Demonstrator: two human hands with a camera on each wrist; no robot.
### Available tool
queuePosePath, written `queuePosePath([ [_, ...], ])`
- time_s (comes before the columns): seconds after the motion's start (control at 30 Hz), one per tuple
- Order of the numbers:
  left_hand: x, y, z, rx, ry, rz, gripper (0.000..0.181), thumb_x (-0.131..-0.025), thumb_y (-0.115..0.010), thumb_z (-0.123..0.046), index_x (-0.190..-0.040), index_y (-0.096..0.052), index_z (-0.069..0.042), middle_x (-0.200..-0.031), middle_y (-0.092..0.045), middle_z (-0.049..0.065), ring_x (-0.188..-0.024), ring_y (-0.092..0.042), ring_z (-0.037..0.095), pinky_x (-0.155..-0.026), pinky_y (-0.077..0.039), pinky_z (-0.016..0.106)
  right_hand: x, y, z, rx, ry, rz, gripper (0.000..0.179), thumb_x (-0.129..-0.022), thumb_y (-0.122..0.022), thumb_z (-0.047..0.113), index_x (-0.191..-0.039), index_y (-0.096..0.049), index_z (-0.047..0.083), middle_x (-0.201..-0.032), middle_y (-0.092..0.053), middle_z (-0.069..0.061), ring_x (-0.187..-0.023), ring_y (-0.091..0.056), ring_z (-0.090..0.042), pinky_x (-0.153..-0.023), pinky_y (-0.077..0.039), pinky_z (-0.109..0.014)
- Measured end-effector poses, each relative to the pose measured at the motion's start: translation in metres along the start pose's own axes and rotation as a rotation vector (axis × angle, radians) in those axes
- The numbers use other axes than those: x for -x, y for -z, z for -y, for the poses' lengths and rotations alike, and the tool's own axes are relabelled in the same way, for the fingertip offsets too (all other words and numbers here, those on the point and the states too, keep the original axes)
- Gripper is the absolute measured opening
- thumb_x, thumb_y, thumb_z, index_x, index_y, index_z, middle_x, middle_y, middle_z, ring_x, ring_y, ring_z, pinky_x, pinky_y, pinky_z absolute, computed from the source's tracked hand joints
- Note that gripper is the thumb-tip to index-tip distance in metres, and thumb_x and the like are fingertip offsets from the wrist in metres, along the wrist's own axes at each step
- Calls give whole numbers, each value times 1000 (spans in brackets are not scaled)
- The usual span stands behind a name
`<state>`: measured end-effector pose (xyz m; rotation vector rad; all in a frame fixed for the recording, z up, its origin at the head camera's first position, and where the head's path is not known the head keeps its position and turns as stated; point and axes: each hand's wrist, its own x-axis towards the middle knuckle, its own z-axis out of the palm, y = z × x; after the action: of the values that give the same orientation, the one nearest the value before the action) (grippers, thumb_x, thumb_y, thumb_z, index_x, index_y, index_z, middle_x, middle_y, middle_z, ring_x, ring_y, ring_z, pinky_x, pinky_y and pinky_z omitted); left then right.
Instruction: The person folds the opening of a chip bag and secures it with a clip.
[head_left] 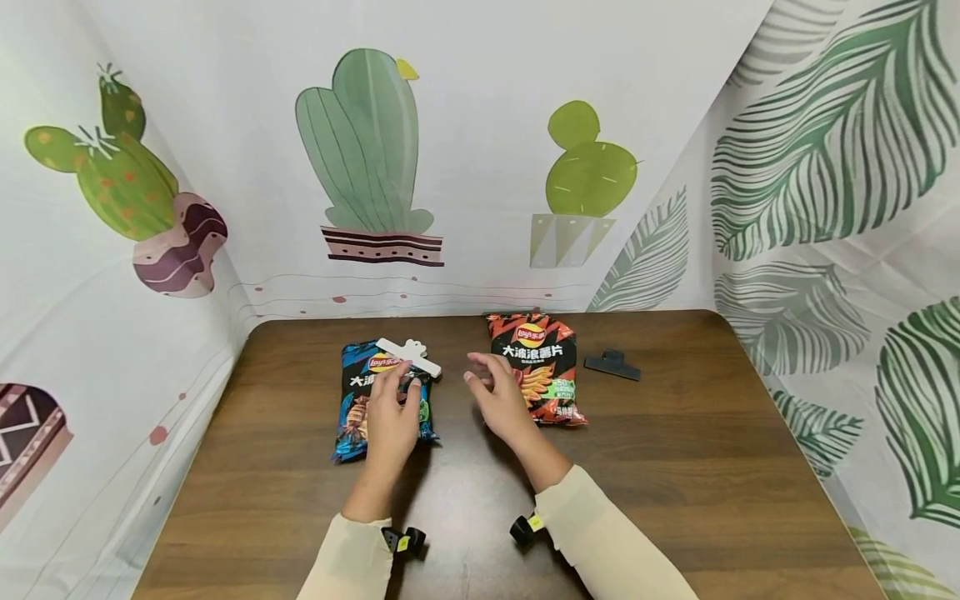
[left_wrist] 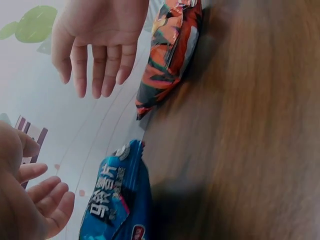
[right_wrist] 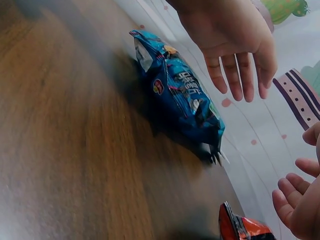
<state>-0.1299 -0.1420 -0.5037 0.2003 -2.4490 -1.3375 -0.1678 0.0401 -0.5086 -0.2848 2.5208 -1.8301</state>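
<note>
Head view shows our fingers (head_left: 392, 385) relaxed, empty. The blue bag (head_left: 353, 414) looks light, crushable; we should pinch its edge.

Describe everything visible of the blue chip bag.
The blue chip bag, partly black in front, is puffy and glossy, apparently plastic film, with a red-yellow logo, white lettering and pictured food. It lies face up on the brown table, left of the red bag. A white clip seems to rest across its upper right corner; part of its front is hidden.
</note>
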Motion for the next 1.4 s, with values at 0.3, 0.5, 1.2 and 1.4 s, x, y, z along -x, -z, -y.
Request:
queuePosePath([
  [0.3, 5, -14, -4, 62, -39, 36, 36, -102, -60, -19, -135, -63, -7, -132, -60, 14, -114, -62, 33, -92, -53, 47, -4, 10, -4, 13, 7, -24, 35, -102, -58, 22, -137, -60, 15, -135, -54, -8, -118, -57, -25, -100, -47, -40],
  [0.5, 9, -22, -5, 77, -36, 79, 36, -102, -59, -18, -136, -63, -6, -130, -62, 14, -108, -65, 30, -90, -56, 47, -5, 20, -9, 27, 5, -49, 35, -102, -59, 23, -136, -60, 15, -134, -55, -11, -110, -56, -25, -94, -46, -36],
  [1.2, 24, -42, -8, 90, -64, 216, 44, -103, -57, -19, -146, -53, -9, -141, -57, 14, -118, -65, 28, -94, -57, 38, -4, 46, -25, 62, -4, -139, 39, -102, -59, 23, -139, -58, 12, -137, -49, -11, -107, -55, -28, -81, -55, -34],
  [1.4, 27, -47, -10, 78, -85, 244, 46, -103, -58, -20, -146, -52, -6, -143, -55, 17, -119, -65, 31, -92, -58, 39, -7, 56, -29, 21, -2, -167, 39, -102, -58, 19, -140, -57, 9, -134, -50, -14, -113, -54, -27, -89, -52, -33],
])
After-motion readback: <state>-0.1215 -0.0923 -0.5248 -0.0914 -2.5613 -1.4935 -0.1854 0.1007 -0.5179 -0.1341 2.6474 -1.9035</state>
